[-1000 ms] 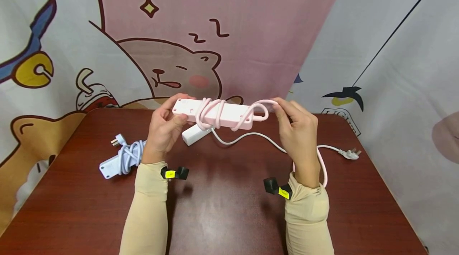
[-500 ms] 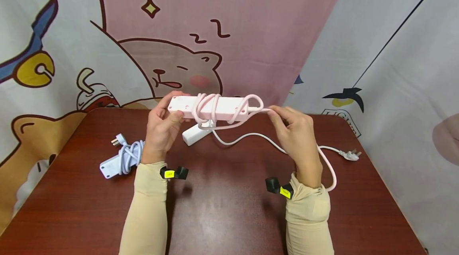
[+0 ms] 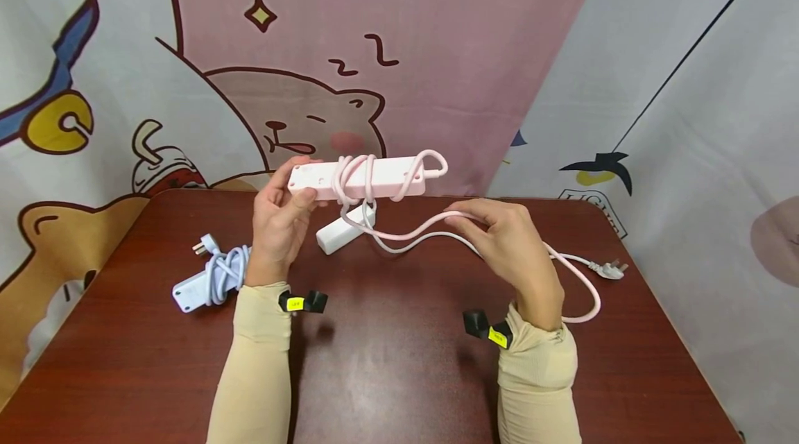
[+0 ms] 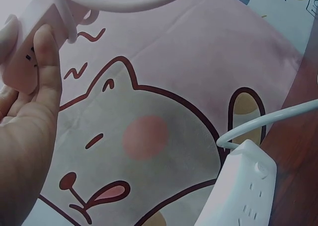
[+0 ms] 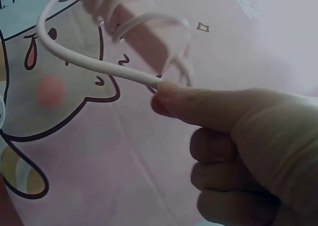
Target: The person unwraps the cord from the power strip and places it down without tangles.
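My left hand [image 3: 279, 222] grips the left end of a pink power strip [image 3: 390, 177], held up above the table, thumb in front and fingers behind. Its pink cord [image 3: 399, 236] winds around the strip's middle, with a small loop at the right end. Thumb and forefinger of my right hand [image 3: 514, 250] pinch the loose cord, lower and to the right of the strip. From there the cord runs past the wrist and bends round at the right. In the right wrist view the cord [image 5: 94, 64] curves from the strip to my fingertips.
Behind the pink strip lies a white power strip [image 3: 342, 232], its cord ending in a plug [image 3: 608, 269] at the right. A pale blue power strip [image 3: 209, 283], wrapped in its own cord, lies left of my left wrist. A printed curtain [image 3: 449, 48] hangs behind the table [image 3: 387, 374].
My right hand has moved down and left with the cord, which now sags below the strip instead of passing near its right end. The strip has shifted slightly left and up.
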Available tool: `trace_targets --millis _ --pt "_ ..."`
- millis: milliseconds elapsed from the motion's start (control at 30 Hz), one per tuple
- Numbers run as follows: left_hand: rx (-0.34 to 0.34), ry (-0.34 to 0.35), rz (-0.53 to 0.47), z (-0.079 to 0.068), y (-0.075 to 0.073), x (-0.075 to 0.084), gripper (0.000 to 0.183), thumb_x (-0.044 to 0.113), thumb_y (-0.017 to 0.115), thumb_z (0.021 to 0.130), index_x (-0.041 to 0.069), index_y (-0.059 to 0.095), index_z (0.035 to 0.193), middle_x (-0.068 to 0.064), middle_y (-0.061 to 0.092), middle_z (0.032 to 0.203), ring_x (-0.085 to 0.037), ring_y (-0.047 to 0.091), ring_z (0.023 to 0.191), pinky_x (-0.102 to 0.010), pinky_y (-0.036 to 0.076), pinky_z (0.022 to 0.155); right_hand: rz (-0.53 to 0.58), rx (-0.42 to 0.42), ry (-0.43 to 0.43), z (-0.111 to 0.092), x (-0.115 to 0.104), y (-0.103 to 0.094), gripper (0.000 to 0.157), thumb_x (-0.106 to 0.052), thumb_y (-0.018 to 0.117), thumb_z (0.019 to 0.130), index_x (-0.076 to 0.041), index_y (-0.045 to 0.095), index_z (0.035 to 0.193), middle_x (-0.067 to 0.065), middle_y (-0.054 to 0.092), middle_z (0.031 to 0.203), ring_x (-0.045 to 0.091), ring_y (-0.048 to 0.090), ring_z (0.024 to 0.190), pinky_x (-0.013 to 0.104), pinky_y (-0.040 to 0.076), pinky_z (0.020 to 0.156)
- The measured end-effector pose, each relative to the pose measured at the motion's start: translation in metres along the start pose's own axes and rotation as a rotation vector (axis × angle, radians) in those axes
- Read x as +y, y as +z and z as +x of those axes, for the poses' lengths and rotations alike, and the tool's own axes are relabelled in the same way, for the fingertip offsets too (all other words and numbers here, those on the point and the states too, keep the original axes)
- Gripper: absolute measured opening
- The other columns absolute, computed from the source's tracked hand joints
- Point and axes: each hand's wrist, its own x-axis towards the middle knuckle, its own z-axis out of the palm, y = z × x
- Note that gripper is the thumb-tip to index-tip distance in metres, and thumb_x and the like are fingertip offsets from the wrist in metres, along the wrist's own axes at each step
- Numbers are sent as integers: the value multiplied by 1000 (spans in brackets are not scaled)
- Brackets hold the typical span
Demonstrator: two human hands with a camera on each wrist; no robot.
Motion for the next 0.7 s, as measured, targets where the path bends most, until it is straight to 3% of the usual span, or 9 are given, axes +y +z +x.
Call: trace_targets --millis 167,300,500,700 --pt "26 -9 30 1 1 -1 42 -10 63 94 0 57 134 -11 66 127 -17 65 95 -24 60 76 31 -60 -95 -2 -8 -8 10 -16 76 91 -19 80 101 -8 77 92 3 66 82 12 48 76" --pt "28 -9 40 1 1 -3 43 -12 64 92 -1 58 133 -10 68 125 -17 67 94 -25 61 75 71 -52 -163 -3 -13 -12 12 -12 76 91 -19 79 101 -8 74 88 0 59 75 13 45 70" --pt "9 -12 51 0 3 -4 44 -11 66 92 -2 57 134 -11 69 125 -17 67 93 -25 61 74 143 58 -183 -3 -17 -13 18 -1 79 85 -14 79 98 -3 74 86 -2 58 77 12 46 72" --pt "9 -43 80 1 4 -4 41 -12 65 92 2 60 130 -9 70 123 -16 68 92 -27 62 74 129 226 -160 -1 -15 -11 17 2 80 82 -8 79 96 4 76 85 -4 61 81 10 47 77"
